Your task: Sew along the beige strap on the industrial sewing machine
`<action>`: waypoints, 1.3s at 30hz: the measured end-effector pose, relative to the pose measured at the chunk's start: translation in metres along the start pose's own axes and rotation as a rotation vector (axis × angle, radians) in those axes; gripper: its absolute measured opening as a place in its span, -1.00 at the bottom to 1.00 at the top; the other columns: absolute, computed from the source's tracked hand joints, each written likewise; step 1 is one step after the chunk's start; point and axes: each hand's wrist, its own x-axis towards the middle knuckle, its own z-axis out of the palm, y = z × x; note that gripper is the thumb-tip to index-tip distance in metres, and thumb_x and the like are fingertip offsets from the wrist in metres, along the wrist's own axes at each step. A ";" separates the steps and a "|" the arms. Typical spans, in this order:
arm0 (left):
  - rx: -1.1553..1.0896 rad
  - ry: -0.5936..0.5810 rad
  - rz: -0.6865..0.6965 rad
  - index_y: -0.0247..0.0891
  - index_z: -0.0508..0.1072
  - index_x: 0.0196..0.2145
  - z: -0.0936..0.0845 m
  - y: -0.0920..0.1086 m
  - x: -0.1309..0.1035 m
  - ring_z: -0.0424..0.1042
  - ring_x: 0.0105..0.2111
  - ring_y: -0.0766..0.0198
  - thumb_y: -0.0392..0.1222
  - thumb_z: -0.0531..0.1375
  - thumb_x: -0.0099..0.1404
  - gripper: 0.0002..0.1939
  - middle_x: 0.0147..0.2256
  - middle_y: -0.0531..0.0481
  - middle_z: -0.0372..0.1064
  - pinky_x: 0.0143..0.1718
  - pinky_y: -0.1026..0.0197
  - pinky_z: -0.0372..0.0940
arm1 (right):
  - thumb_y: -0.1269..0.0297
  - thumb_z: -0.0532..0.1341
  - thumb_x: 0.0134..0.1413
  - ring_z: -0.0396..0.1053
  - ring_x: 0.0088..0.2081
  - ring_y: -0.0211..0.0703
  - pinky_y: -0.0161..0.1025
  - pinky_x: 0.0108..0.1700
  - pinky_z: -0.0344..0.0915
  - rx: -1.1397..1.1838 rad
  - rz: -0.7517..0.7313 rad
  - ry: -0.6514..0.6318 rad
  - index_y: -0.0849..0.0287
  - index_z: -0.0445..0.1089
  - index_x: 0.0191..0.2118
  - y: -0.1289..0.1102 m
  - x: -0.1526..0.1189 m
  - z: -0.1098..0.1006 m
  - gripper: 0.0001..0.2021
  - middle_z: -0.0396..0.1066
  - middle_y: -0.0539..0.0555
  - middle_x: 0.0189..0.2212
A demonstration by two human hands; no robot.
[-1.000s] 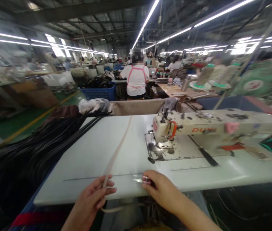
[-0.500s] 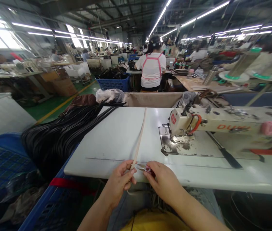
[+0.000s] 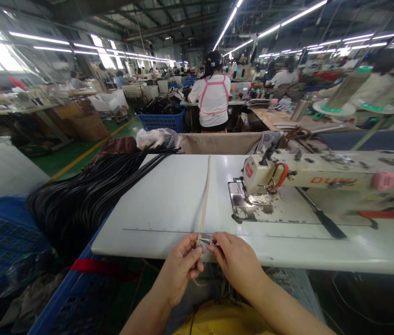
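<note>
My left hand [image 3: 185, 263] pinches a thin beige strap [image 3: 206, 195] at the front edge of the white table [image 3: 162, 200]. From there the strap runs away across the tabletop to the far edge, and a thin loose end hangs below my fingers. My right hand [image 3: 235, 256] is closed around small thread snips [image 3: 206, 240]. Their blades point left and meet the strap just above my left fingertips. Most of the snips' body is hidden inside my right fingers.
A sewing machine [image 3: 263, 186] stands on the table's right half. Long black straps [image 3: 85, 190] are heaped off its left side, by a blue basket [image 3: 4, 232]. A ruler line [image 3: 155, 231] crosses the table's front. Ahead, a person [image 3: 214, 100] in a white shirt faces away.
The snips' blades have moved onto the strap; before, they stood open just right of it. My left hand has shifted slightly right, and the view has turned a little.
</note>
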 end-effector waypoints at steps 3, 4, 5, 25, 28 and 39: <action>0.009 0.013 0.004 -0.23 0.48 -0.03 0.003 0.000 0.000 0.28 -0.50 0.54 0.03 0.40 0.26 -0.58 -0.22 0.05 0.32 -0.59 0.43 -0.04 | 0.29 0.19 0.45 0.45 -0.29 -0.04 -0.17 -0.24 0.21 -0.073 -0.035 0.053 0.10 0.39 -0.16 0.001 -0.001 0.003 -0.92 0.50 0.06 -0.33; 0.024 0.015 0.009 -0.23 0.47 -0.03 0.003 -0.001 0.000 0.27 -0.51 0.54 0.03 0.38 0.27 -0.59 -0.22 0.06 0.32 -0.59 0.42 -0.03 | 0.28 0.16 0.47 0.45 -0.30 -0.04 -0.17 -0.24 0.20 -0.079 -0.041 0.075 0.09 0.39 -0.17 0.002 -0.002 0.003 -0.88 0.50 0.06 -0.34; 0.046 0.017 0.018 -0.23 0.46 -0.02 0.002 -0.002 0.001 0.26 -0.52 0.54 0.04 0.36 0.29 -0.59 -0.21 0.05 0.32 -0.60 0.41 -0.02 | 0.26 0.14 0.49 0.45 -0.30 -0.05 -0.17 -0.24 0.20 -0.072 -0.041 0.096 0.09 0.39 -0.18 0.002 -0.002 0.003 -0.85 0.50 0.06 -0.34; 0.065 0.085 0.042 -0.26 0.48 -0.04 -0.002 -0.002 -0.007 0.39 -0.46 0.41 0.17 0.33 0.29 -0.52 -0.22 -0.03 0.40 -0.60 0.37 0.00 | 0.20 0.14 0.45 0.45 -0.29 -0.08 -0.20 -0.25 0.23 0.097 0.064 0.002 0.08 0.34 -0.20 -0.001 -0.002 -0.003 -0.85 0.49 0.05 -0.33; 0.019 0.059 0.021 -0.25 0.49 -0.03 0.001 0.000 -0.008 0.42 -0.45 0.40 0.16 0.35 0.27 -0.51 -0.22 -0.01 0.39 -0.57 0.36 0.06 | 0.22 0.15 0.45 0.45 -0.30 -0.07 -0.20 -0.26 0.22 0.086 0.062 -0.008 0.09 0.34 -0.20 -0.001 -0.003 -0.003 -0.87 0.49 0.04 -0.35; -0.080 -0.002 0.003 -0.25 0.50 -0.02 0.006 -0.001 -0.010 0.47 -0.43 0.37 0.06 0.35 0.31 -0.59 -0.25 0.01 0.40 -0.52 0.35 0.17 | 0.22 0.12 0.44 0.42 -0.30 -0.09 -0.21 -0.24 0.22 0.138 0.051 -0.022 0.09 0.34 -0.22 0.000 -0.008 -0.005 -0.85 0.46 0.05 -0.36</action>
